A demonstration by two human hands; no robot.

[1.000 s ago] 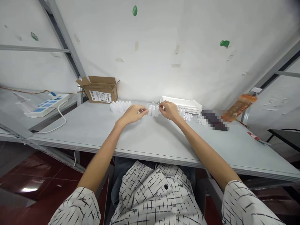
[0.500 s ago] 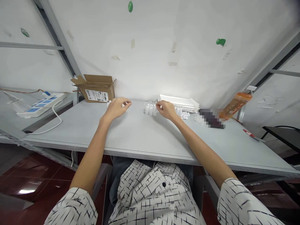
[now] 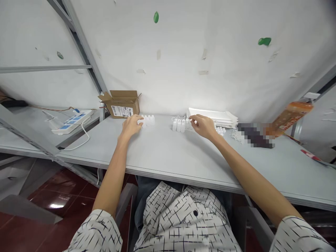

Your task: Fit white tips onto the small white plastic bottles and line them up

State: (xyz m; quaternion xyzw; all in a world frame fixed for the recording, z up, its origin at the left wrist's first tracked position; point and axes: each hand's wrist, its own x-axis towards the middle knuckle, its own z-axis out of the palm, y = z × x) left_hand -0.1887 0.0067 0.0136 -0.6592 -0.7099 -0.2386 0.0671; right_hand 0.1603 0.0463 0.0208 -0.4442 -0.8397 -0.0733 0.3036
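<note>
My left hand (image 3: 131, 126) is at the left end of a cluster of small white bottles (image 3: 149, 120), its thumb and index finger curled around one at the edge. To the right, several small white bottles with thin loops on top (image 3: 179, 125) stand upright in a tight group. My right hand (image 3: 202, 126) is pinched beside this group, its fingertips at a small white bottle (image 3: 187, 122) at the group's right end. The fingers partly hide what they hold. More small white pieces (image 3: 221, 131) lie behind my right wrist.
Stacked white trays (image 3: 217, 117) rest against the wall. An open cardboard box (image 3: 122, 105) stands at the back left, a power strip (image 3: 72, 121) beyond it. At the right are white cords (image 3: 237, 135), a pixelated dark object (image 3: 254, 135) and an orange drink bottle (image 3: 291, 117).
The view has swung left. My left hand has come to the left bottle cluster, which now shows beyond its fingers. My right hand has shifted slightly away from the looped bottles' left end.
</note>
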